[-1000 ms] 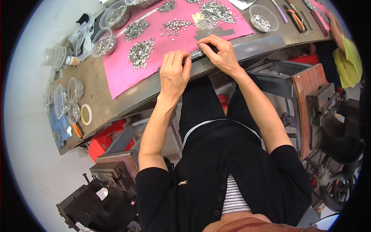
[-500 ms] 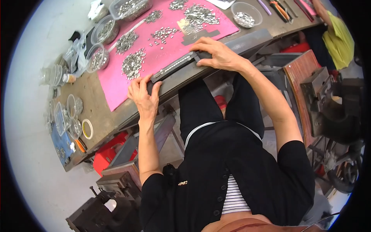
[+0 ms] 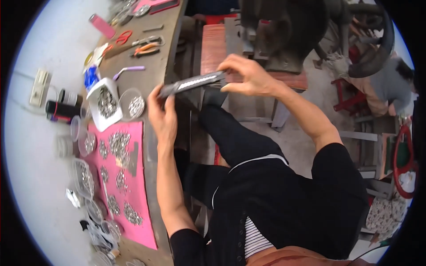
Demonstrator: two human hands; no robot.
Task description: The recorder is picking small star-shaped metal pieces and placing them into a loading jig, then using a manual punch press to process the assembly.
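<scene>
Between my hands is a long dark metal bar-shaped fixture (image 3: pixel 193 83) with a row of small shiny metal pieces along its upper face. My left hand (image 3: pixel 163 115) grips the near-bench end, thumb and fingers closed round it. At the other end, my right hand (image 3: pixel 250 77) pinches the fixture between thumb and fingers. It is held in the air past the bench edge, slightly tilted, with its right end higher. Just beyond it stands a dark, heavy machine (image 3: pixel 295 35) on a reddish wooden stand (image 3: pixel 213 46).
On the left runs a workbench (image 3: pixel 153 48) with a pink mat (image 3: pixel 144 221) under heaps of small metal pieces. A white tray (image 3: pixel 116 116), round tub (image 3: pixel 125 103), orange-handled pliers (image 3: pixel 147 52) and red scissors (image 3: pixel 124 37) lie there. A person (image 3: pixel 386 88) is at far right, near a red stool (image 3: pixel 341 99).
I have turned to the right, away from the pink mat. The fixture has been carried off the bench edge toward the machine, with both hands still on its ends.
</scene>
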